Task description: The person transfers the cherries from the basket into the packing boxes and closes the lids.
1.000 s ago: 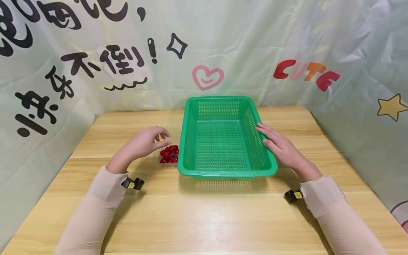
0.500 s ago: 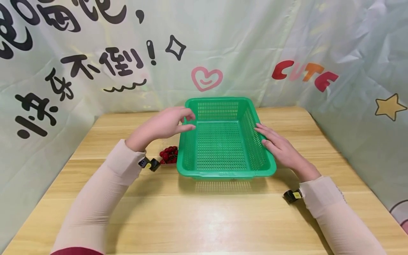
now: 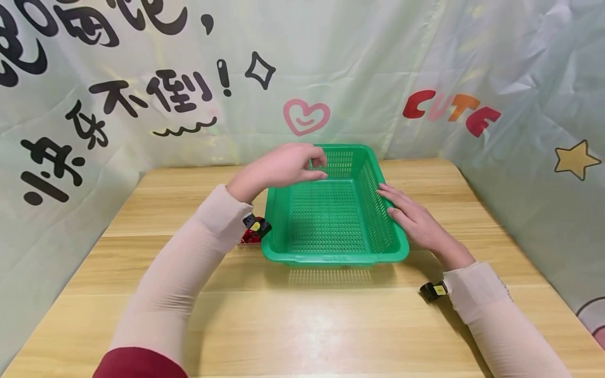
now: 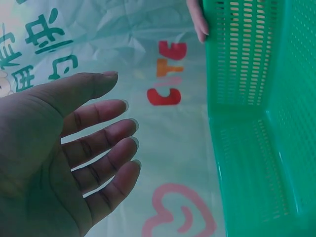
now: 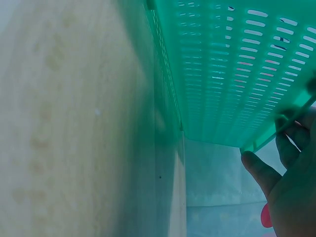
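Observation:
A green plastic basket (image 3: 326, 257) with slotted walls stands on the table, and I see nothing lying on its visible floor. My left hand (image 3: 288, 165) hovers over its left back part. The fingers (image 4: 106, 143) are loosely bent and apart from the thumb, with nothing between them. On the basket's right rim my right hand (image 3: 420, 220) holds on, its fingers over the edge and its thumb (image 5: 259, 168) against the rim. Red cherries (image 3: 250, 237) lie left of the basket, mostly hidden by my left wrist and its camera.
The basket stands towards the back of the wooden table (image 3: 302, 325). A pale printed curtain (image 3: 359, 79) with lettering, a heart and a star hangs behind and at both sides. Black wrist cameras sit on both sleeves.
My left hand has moved from beside the cherries up, back and to the right, over the basket. The left forearm now covers most of the cherries. My right hand has stayed at the rim.

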The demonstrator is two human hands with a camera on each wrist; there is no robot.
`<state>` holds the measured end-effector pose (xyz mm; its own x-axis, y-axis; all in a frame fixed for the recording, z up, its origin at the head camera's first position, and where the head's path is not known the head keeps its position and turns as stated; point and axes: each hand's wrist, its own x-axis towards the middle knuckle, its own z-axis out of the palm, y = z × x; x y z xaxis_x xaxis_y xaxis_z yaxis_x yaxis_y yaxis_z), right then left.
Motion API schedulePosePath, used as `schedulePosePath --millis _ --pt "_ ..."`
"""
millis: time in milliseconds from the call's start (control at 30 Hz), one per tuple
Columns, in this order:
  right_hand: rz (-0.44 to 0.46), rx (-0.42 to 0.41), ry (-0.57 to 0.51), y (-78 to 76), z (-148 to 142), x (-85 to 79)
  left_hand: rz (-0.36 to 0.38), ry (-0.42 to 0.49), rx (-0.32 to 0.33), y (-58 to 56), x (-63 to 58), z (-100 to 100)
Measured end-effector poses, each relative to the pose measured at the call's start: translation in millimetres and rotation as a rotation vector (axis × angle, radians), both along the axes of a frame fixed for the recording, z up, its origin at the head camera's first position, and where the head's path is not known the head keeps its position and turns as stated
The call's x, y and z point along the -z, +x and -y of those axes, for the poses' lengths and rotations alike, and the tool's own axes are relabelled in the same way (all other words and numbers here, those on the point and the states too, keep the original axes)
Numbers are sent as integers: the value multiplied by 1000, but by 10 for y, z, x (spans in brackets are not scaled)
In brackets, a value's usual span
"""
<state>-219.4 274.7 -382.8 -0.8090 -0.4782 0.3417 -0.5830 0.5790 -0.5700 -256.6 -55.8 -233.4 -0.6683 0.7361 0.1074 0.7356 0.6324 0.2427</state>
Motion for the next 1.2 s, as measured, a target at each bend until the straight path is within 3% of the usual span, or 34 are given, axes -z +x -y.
schedulePosePath --millis 333,567,933,1200 --pt "-2 7 3 5 0 5 96 -25 71 -83 138 -419" --pt "-16 2 11 5 2 30 121 -107 142 -125 420 -684" --pt "-2 -2 11 20 8 25 192 -232 250 -86 816 -957" --pt "1 -1 16 7 2 2 370 -290 391 -83 995 -1010"
